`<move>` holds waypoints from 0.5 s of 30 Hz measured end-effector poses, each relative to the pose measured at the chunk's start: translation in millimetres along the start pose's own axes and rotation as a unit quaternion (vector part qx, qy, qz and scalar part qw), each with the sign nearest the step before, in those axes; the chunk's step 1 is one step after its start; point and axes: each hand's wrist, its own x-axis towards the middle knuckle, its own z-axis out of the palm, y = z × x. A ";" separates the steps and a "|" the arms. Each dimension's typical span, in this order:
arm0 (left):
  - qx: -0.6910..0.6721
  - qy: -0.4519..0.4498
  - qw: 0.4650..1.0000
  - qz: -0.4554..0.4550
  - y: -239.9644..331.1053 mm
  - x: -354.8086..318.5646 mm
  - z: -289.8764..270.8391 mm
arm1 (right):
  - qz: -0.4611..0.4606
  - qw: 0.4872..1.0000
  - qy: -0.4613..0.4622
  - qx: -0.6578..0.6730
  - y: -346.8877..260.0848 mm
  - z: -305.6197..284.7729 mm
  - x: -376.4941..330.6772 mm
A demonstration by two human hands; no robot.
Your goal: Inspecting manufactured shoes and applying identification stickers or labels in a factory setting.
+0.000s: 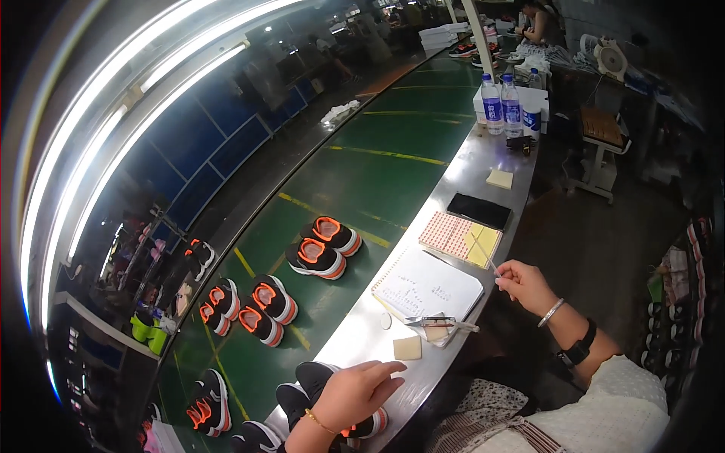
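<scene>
Thin pale stick [485, 254]: pinched at its lower end, slanting up and away over the yellow sheet on the metal ledge. Pair of black shoes [313, 389] with orange soles: upright, side by side on the green belt's near edge, partly covered.

White textured sleeve, black wristwatch, silver bangle, thin gold bracelet.

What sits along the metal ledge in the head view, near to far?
Left hand → tan block → scissors → open notebook → sticker sheet → black phone → yellow sticky pad → water bottles.
</scene>
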 end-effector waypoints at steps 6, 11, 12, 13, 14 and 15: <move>0.037 -0.113 0.988 -0.096 -52.6 116.7 12.3 | -0.055 0.996 0.048 -0.042 12.7 -15.1 24.2; 0.080 -0.089 0.989 -0.087 -93.3 184.7 51.6 | -0.104 0.990 0.056 -0.074 24.9 -1.9 52.0; 0.094 -0.063 0.990 -0.085 -98.9 195.2 60.7 | -0.132 0.984 0.070 -0.098 27.5 1.6 57.2; 0.090 -0.058 0.991 -0.082 -102.9 204.5 70.2 | -0.132 0.984 0.069 -0.099 30.2 5.6 63.0; 0.093 -0.012 0.992 -0.084 -105.2 212.4 79.9 | -0.147 0.981 0.073 -0.105 32.6 10.0 68.4; 0.099 0.031 0.991 -0.089 -106.8 220.0 89.3 | -0.150 0.980 0.075 -0.111 35.2 14.0 73.3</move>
